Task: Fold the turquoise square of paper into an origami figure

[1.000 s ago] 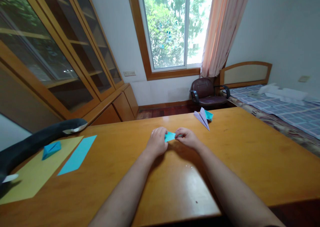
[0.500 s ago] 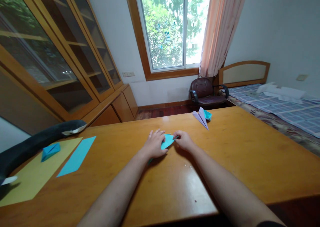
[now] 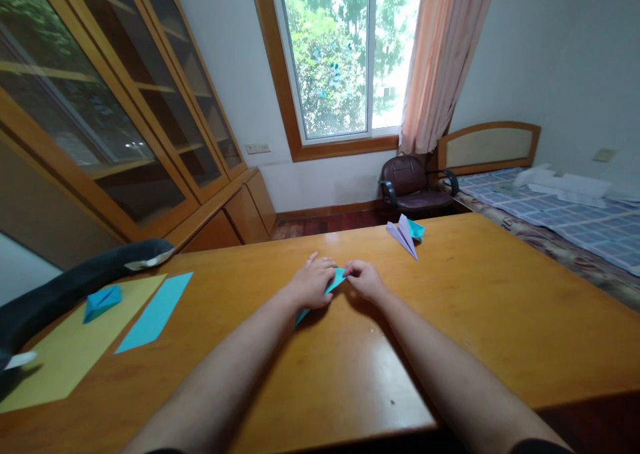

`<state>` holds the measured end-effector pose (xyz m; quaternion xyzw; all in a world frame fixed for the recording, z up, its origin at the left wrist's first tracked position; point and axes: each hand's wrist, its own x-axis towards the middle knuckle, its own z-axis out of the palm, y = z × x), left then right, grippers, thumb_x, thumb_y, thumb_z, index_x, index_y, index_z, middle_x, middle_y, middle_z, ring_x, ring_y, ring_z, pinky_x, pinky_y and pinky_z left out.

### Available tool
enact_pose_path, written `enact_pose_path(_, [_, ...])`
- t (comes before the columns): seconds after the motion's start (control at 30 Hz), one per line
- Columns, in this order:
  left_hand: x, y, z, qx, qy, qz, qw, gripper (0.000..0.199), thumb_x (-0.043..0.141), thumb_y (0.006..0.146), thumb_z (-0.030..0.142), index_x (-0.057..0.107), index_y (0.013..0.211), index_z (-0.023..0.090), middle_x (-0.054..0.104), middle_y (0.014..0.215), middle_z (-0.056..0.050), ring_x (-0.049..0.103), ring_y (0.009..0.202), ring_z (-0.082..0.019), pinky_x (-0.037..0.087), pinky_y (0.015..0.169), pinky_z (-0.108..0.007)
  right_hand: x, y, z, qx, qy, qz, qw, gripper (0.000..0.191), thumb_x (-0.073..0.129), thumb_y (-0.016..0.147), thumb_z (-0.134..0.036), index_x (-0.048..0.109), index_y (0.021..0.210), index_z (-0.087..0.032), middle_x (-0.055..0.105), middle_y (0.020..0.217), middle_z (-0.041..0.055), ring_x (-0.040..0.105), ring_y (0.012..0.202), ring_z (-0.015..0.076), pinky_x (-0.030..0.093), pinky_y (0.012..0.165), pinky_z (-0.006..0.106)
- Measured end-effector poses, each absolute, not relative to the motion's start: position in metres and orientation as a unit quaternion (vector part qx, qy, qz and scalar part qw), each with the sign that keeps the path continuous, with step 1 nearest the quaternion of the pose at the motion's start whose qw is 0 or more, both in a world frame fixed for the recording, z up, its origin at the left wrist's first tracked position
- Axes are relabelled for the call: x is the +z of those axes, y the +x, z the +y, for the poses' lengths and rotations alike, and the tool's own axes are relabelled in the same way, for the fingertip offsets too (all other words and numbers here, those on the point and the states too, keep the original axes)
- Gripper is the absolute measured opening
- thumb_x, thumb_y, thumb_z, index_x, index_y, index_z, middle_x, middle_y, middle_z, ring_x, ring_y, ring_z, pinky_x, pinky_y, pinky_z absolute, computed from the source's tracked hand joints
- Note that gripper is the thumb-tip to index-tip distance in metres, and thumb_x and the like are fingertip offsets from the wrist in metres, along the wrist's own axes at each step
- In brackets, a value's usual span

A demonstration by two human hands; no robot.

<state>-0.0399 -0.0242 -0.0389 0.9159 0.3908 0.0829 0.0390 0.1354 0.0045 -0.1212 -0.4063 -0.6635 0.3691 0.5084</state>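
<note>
A folded sheet of turquoise paper (image 3: 337,279) lies on the wooden table in front of me, partly covered by my hands. My left hand (image 3: 313,284) rests over it, fingers stretched out and thumb apart, pressing it against the tabletop. One end of the paper pokes out below the left wrist. At the paper's far right tip, my right hand (image 3: 367,282) is closed in a pinch on the edge. How the paper is folded under the left palm is hidden.
A lilac paper plane (image 3: 403,236) and a turquoise folded piece (image 3: 416,231) lie at the table's far edge. On the left are a turquoise strip (image 3: 156,313), a yellow sheet (image 3: 60,351) bearing a blue folded paper (image 3: 102,303), and a dark plush-like object (image 3: 85,274).
My left hand has shifted slightly over the paper, and a narrower part of it shows between my hands. The right pinch has moved a little left.
</note>
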Motion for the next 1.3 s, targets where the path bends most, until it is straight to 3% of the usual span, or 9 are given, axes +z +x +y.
enact_pose_path(0.17, [-0.029, -0.036, -0.018, 0.107, 0.912, 0.392, 0.048, 0.008, 0.061, 0.065, 0.022, 0.059, 0.072, 0.02, 0.064, 0.092, -0.005, 0.055, 0.097, -0.023, 0.027, 0.104, -0.046, -0.114, 0.14, 0.005, 0.336, -0.4, -0.673, 0.523, 0.014, 0.053, 0.06, -0.012, 0.065, 0.058, -0.02, 0.067, 0.073, 0.002, 0.061, 0.071, 0.016, 0.049, 0.072, 0.028])
enact_pose_path(0.37, [-0.022, -0.037, -0.006, 0.095, 0.876, 0.466, 0.078, 0.011, 0.059, 0.068, 0.026, 0.067, 0.068, 0.019, 0.065, 0.073, -0.005, 0.056, 0.075, -0.019, 0.042, 0.082, -0.031, -0.11, 0.146, 0.006, 0.368, -0.394, -0.649, 0.536, 0.008, 0.06, 0.061, -0.019, 0.067, 0.058, -0.021, 0.069, 0.073, 0.0033, 0.063, 0.07, 0.0171, 0.051, 0.07, 0.03])
enact_pose_path(0.6, [-0.014, -0.037, -0.003, 0.073, 0.85, 0.512, 0.103, 0.02, 0.059, 0.072, 0.034, 0.072, 0.071, 0.019, 0.068, 0.071, -0.005, 0.056, 0.064, -0.016, 0.039, 0.062, -0.026, -0.1, 0.149, 0.002, 0.454, -0.385, -0.61, 0.523, 0.015, 0.069, 0.062, -0.031, 0.068, 0.067, -0.018, 0.068, 0.067, 0.003, 0.061, 0.062, 0.0149, 0.049, 0.062, 0.027])
enact_pose_path(1.3, [-0.007, -0.03, -0.001, 0.113, 0.806, 0.55, 0.188, 0.014, 0.063, 0.066, 0.028, 0.07, 0.072, 0.018, 0.065, 0.067, -0.001, 0.056, 0.063, -0.014, 0.037, 0.055, -0.024, -0.088, 0.147, -0.003, 0.486, -0.415, -0.524, 0.563, 0.018, 0.072, 0.059, -0.033, 0.065, 0.061, -0.016, 0.066, 0.057, 0.0031, 0.06, 0.053, 0.015, 0.048, 0.055, 0.027])
